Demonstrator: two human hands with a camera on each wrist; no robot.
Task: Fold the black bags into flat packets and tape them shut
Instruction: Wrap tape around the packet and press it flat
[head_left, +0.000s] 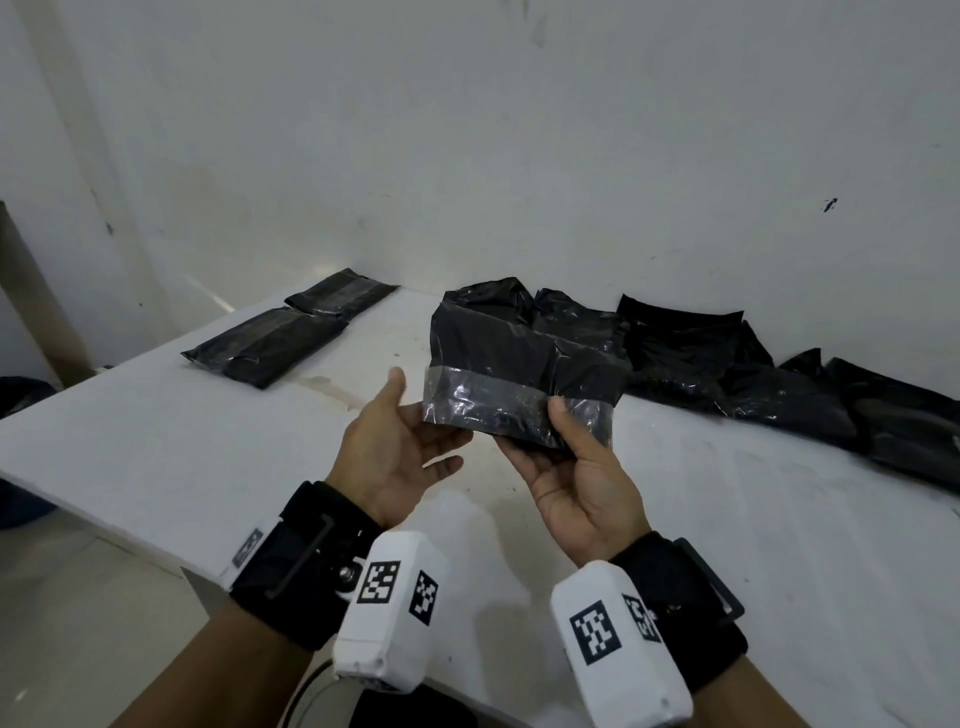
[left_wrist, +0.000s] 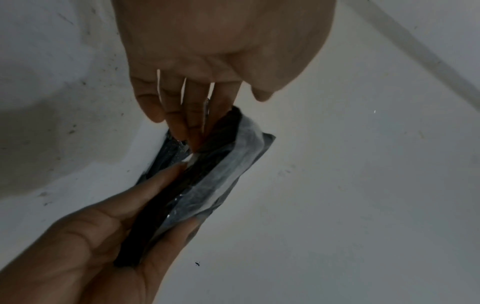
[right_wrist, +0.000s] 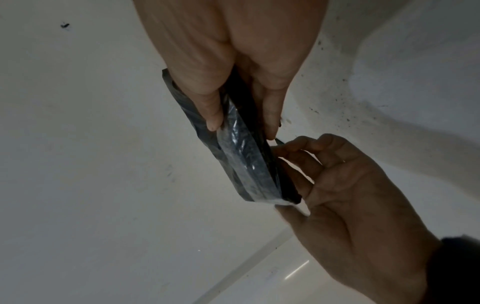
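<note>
I hold a folded black bag packet (head_left: 524, 358) up above the white table (head_left: 208, 441). A band of clear tape (head_left: 498, 400) runs across its lower part. My right hand (head_left: 566, 452) pinches the packet's lower right corner, thumb on the taped front, fingers behind. My left hand (head_left: 405, 431) lies palm up at the lower left corner. Its fingers touch the back and its thumb stands clear of the tape end. The left wrist view shows the packet (left_wrist: 221, 164) edge-on between my left hand (left_wrist: 187, 98) and my right hand (left_wrist: 116, 216). The right wrist view shows the packet (right_wrist: 241, 160), my right hand (right_wrist: 267, 102) and my left hand (right_wrist: 337, 185).
Two taped flat packets (head_left: 265, 343) (head_left: 340, 299) lie at the table's back left. A loose heap of unfolded black bags (head_left: 753, 374) spreads along the wall at the right. The wall stands directly behind the table. The table's front left corner drops to the floor.
</note>
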